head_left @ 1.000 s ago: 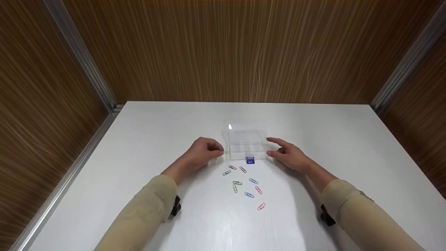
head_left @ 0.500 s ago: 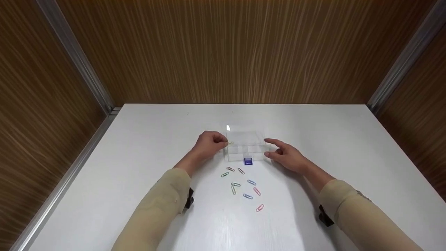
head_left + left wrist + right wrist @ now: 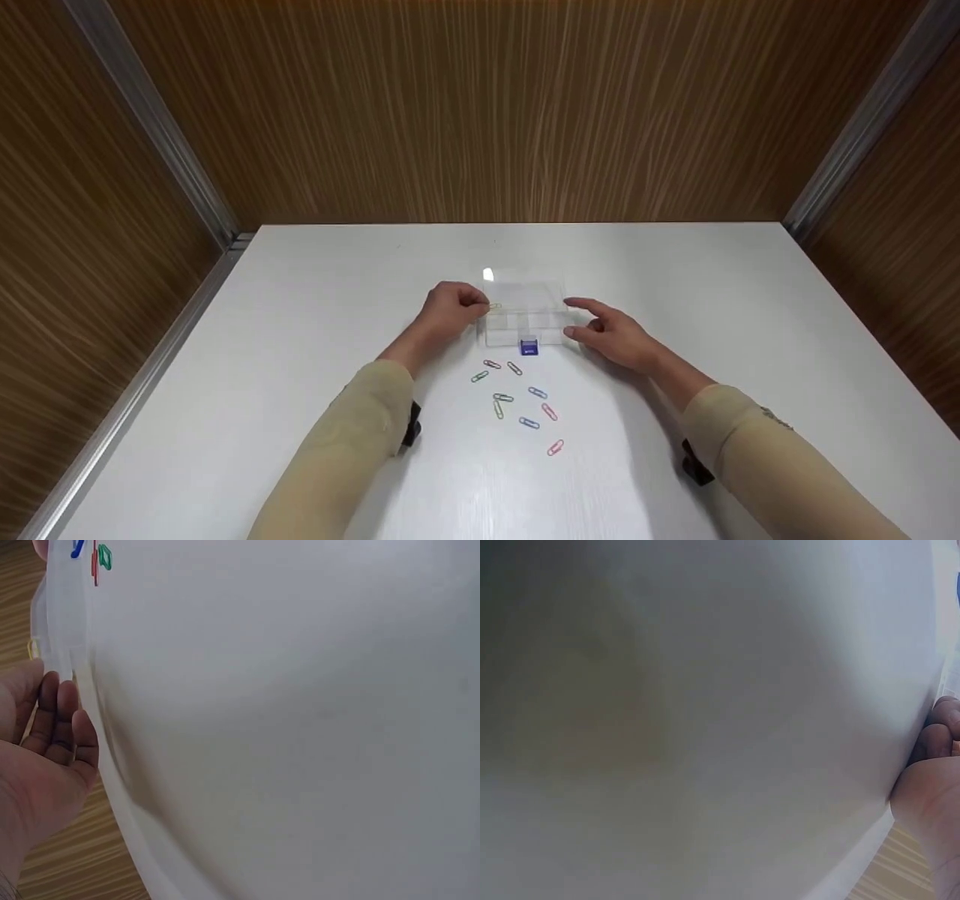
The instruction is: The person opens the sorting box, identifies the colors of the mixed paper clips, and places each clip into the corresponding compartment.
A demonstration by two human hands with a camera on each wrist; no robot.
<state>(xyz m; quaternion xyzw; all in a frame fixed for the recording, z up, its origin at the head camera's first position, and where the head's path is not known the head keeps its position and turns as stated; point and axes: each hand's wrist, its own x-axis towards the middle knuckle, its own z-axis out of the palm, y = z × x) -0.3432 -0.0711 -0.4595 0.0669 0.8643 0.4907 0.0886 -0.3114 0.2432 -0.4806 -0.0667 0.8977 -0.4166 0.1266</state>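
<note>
A clear plastic compartment box (image 3: 504,339) with a blue latch (image 3: 529,347) stands on the white table, its lid raised at the back. My left hand (image 3: 450,309) pinches a yellow paper clip (image 3: 495,306) over the box's left side; the same paper clip (image 3: 33,649) shows at the fingertips in the left wrist view. At the box's right side, my right hand (image 3: 616,337) touches it with a straight index finger and thumb. Only part of the right hand (image 3: 937,742) appears in the right wrist view, at its edge.
In front of the box lie several loose paper clips, among them a green paper clip (image 3: 480,376), a blue paper clip (image 3: 529,423) and a red paper clip (image 3: 555,448). Wood-grain panels (image 3: 480,112) enclose the table's back and sides.
My left hand has moved from beside the box's left wall up and rightward, carrying the yellow paper clip over the box, then stayed there. The right hand has kept its place at the box.
</note>
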